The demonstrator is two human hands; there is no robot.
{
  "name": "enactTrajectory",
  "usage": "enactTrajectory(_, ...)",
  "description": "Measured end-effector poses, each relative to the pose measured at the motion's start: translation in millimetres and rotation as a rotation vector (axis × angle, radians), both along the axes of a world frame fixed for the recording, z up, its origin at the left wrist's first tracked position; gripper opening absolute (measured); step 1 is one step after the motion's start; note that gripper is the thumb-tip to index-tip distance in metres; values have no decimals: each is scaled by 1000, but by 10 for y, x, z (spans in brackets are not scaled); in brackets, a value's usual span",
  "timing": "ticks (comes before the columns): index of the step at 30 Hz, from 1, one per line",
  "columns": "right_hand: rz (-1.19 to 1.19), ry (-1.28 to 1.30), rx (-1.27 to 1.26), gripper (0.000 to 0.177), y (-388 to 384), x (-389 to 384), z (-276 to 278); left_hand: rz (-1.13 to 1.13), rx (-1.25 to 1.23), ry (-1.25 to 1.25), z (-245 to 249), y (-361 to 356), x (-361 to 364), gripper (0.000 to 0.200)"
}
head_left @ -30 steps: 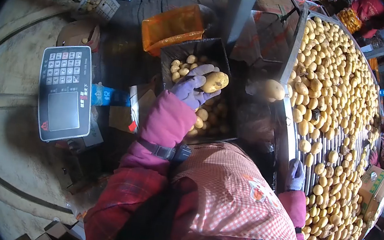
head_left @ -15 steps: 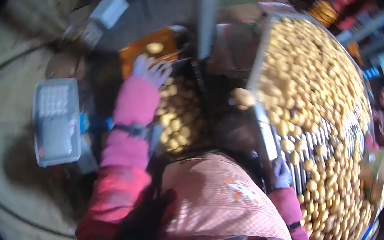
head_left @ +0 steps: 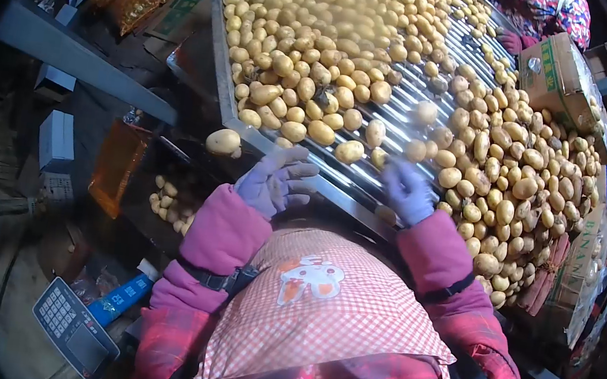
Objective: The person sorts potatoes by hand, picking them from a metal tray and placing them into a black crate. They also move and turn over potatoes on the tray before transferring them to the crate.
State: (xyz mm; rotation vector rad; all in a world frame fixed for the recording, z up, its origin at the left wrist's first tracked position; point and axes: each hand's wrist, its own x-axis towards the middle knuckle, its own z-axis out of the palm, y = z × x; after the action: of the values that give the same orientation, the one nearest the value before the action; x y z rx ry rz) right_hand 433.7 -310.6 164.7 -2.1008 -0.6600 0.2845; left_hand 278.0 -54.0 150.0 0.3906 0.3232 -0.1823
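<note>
My left hand [head_left: 274, 183], in a pale glove, is held at the near metal edge of a sorting table [head_left: 226, 93]. Its fingers are spread and nothing shows in them. A large potato [head_left: 223, 142] sits at the table's corner, left of that hand. My right hand [head_left: 408, 192], also gloved, is over the near side of the rollers [head_left: 405, 100], close to several loose potatoes [head_left: 349, 151]. Motion smears its fingers, so any grip cannot be made out. Many potatoes [head_left: 520, 186] cover the table, with some metal rollers bare between two heaps.
An orange mesh bag [head_left: 118, 170] hangs beside a dark container of potatoes [head_left: 173, 204] on the left. A scale display [head_left: 76, 332] is at lower left. Cardboard boxes [head_left: 560, 77] border the right side. Another person's patterned sleeve [head_left: 567, 17] shows at the far side.
The view has swung toward the table. My left hand has come from above the potato container by the orange bag to the table edge. My right hand has moved from the edge over the rollers.
</note>
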Motion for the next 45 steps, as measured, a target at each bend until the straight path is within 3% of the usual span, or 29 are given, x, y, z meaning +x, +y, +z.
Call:
enactTrajectory(2, -34, -335, -147, 23, -185, 328, 15, -33, -2, -1, -21, -60, 69, 55)
enactTrajectory(5, 64, -355, -255, 26, -200, 461, 0, 73, 35, -46, 94, -118, 231, 53)
enactTrajectory(7, 105, -288, -318, 29, -72, 547, 13, 77, 577, 196, 302, -209, 424, 50)
enactTrajectory(8, 110, -284, -311, 29, -41, 622, -6, 81, 583, 202, 292, -246, 436, 50)
enactTrajectory(10, 144, -345, -219, 30, -10, 826, -13, 143, 851, -48, 240, -297, 459, 48)
enactTrajectory(12, 116, -339, -271, 33, -61, 1176, -143, 122, 867, -62, 182, -318, 525, 48)
enactTrajectory(14, 90, -377, -354, 39, 75, 1318, -32, 65, 721, -36, 132, -337, 601, 47)
enactTrajectory(16, 195, -331, -433, 55, 321, 1381, 61, 115, 785, 32, 118, -421, 698, 44)
enactTrajectory(18, 284, -472, -318, 60, 545, 1489, -292, 134, 568, 53, 10, -440, 798, 43)
enactTrajectory(20, 331, -444, -507, 58, 762, 1467, -246, 117, 503, 85, 15, -451, 886, 43)
enactTrajectory(22, 310, -370, -493, 57, 870, 1585, -368, 127, 447, 117, 13, -461, 949, 44)
enactTrajectory(24, 115, 8, -201, 54, 882, 1598, -312, 107, 450, 129, 43, -407, 1004, 46)
enactTrajectory(25, 98, 478, 92, 50, 868, 1577, -158, 146, 411, 212, 62, -405, 1084, 47)
enactTrajectory(26, 105, 820, 165, 46, 855, 1614, -124, 183, 371, 300, 119, -413, 1156, 48)
enactTrajectory(28, 410, 550, 196, 42, 776, 1638, -269, 225, 177, 465, 437, -479, 1350, 49)
enactTrajectory(29, 231, 488, 112, 35, 766, 1649, -259, 196, 209, 350, 442, -490, 1301, 48)
enactTrajectory(30, 229, 515, 267, 32, 634, 1866, -419, 169, 237, 232, 425, -502, 1241, 47)
enactTrajectory(31, 39, 390, 416, 34, 561, 1838, -122, 153, 221, 297, 370, -505, 1238, 44)
enactTrajectory(32, -29, 233, 185, 37, 448, 1928, -5, 122, 330, 161, 345, -516, 1152, 44)
enactTrajectory(34, -63, 139, 175, 41, 98, 2085, -355, 163, 216, 171, 346, -490, 1120, 43)
enactTrajectory(36, 279, -367, -386, 51, -189, 2087, -578, 185, 166, 138, 331, -460, 1145, 43)
enactTrajectory(38, 247, -539, -665, 65, -130, 1809, -527, 207, 121, 111, 266, -428, 1151, 42)
enactTrajectory(41, 147, -357, -587, 62, 36, 1963, -588, 207, 135, 18, 214, -387, 1131, 47)
enactTrajectory(42, 117, -268, -590, 60, 94, 2012, -561, 209, 62, 97, 258, -369, 1133, 50)
enactTrajectory(44, -28, 441, 166, 52, 256, 1921, -437, 200, -16, 148, 279, -307, 1156, 55)
enactTrajectory(45, -79, 782, 350, 54, 294, 1836, -281, 208, -34, 147, 275, -305, 1144, 55)
